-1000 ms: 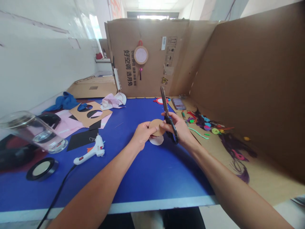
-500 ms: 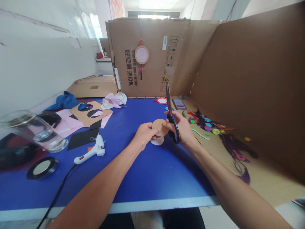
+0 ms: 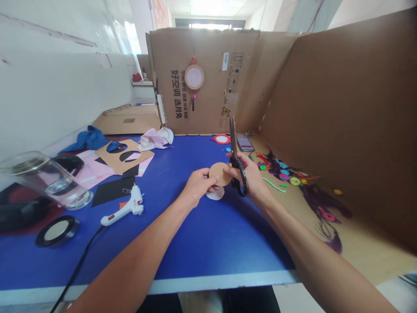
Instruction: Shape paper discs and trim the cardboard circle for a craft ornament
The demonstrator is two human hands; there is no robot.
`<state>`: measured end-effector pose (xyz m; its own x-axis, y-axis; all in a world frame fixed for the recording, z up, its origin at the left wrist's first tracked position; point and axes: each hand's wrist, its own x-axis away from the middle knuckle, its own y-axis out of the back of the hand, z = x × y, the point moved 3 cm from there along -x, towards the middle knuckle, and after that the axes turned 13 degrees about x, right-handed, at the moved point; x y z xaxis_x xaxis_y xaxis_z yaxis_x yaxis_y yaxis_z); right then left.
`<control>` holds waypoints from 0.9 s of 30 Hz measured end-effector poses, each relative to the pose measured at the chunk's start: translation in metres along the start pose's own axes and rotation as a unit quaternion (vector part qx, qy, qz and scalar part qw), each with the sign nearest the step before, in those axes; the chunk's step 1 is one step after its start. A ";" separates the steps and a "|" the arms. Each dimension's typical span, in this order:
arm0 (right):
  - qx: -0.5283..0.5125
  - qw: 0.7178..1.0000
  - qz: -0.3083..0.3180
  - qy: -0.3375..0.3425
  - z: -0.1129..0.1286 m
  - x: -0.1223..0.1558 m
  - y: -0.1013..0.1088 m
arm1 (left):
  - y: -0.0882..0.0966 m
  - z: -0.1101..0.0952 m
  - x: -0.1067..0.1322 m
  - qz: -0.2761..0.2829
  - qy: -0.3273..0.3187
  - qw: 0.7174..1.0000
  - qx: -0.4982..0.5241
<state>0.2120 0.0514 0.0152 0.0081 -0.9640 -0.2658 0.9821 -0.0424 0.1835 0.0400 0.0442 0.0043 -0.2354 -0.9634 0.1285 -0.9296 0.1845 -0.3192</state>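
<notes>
My left hand (image 3: 197, 186) pinches a round brown cardboard disc (image 3: 219, 173) above the blue table (image 3: 208, 234). My right hand (image 3: 249, 174) touches the disc's right edge and grips black-handled scissors (image 3: 236, 158), whose blades point straight up and look closed. A pale round cut-out (image 3: 215, 194) lies on the table just below the disc.
A white glue gun (image 3: 125, 207) with a black cord lies at the left, near a tape roll (image 3: 57, 231), a glass jar (image 3: 45, 179) and cardboard with cut holes (image 3: 125, 155). Colourful craft bits (image 3: 286, 171) and a phone (image 3: 245, 143) lie at the right. Cardboard walls (image 3: 342, 108) enclose the back and right.
Both hands, the disc and the scissors have shifted slightly to the right, and the scissor blades have swung from a leftward tilt to upright.
</notes>
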 end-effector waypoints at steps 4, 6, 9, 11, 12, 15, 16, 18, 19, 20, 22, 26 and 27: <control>0.027 1.000 -0.009 -0.006 0.005 0.002 -0.002 | 0.004 0.003 -0.003 -0.002 -0.005 1.000 0.004; 0.034 0.999 -0.020 -0.014 0.006 0.003 -0.002 | 0.007 0.003 -0.006 -0.014 -0.011 1.000 0.000; 0.037 0.999 -0.029 -0.018 0.005 0.003 0.000 | 0.014 0.003 -0.008 -0.051 -0.018 0.999 0.006; 0.051 0.998 -0.030 -0.012 0.005 0.003 0.001 | 0.016 0.002 -0.009 -0.067 -0.021 0.997 0.027; 0.062 0.998 -0.029 -0.008 0.005 0.003 0.001 | 0.017 0.001 -0.009 -0.070 -0.024 0.997 0.038; 0.105 0.994 -0.020 0.003 0.003 0.003 0.000 | 0.018 -0.001 -0.008 -0.075 -0.031 0.995 0.058; 0.117 0.993 -0.016 0.007 0.002 0.003 -0.001 | 0.019 -0.002 -0.008 -0.078 -0.032 0.995 0.061; 0.133 0.991 -0.012 0.013 -0.001 0.003 -0.002 | 0.019 -0.003 -0.008 -0.083 -0.034 0.994 0.066; 0.139 0.990 -0.012 0.016 -0.002 0.002 -0.003 | 0.019 -0.003 -0.008 -0.084 -0.036 0.993 0.070; 0.144 0.989 -0.011 0.018 -0.004 0.002 -0.003 | 0.019 -0.004 -0.008 -0.085 -0.038 0.993 0.074; 0.154 0.988 -0.011 0.020 -0.008 0.001 -0.003 | 0.018 -0.005 -0.007 -0.084 -0.044 0.992 0.081; 0.173 0.985 -0.003 0.025 -0.011 0.002 -0.003 | 0.018 -0.006 -0.005 -0.086 -0.040 0.992 0.087; 0.178 0.984 -0.001 0.027 -0.011 0.002 -0.003 | 0.018 -0.006 -0.005 -0.087 -0.038 0.992 0.088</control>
<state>0.2106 0.0525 0.0039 0.0254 -0.9491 -0.3138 0.8540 -0.1426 0.5004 0.0226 0.0535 0.0039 -0.0473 -0.9907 0.1274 -0.8884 -0.0166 -0.4588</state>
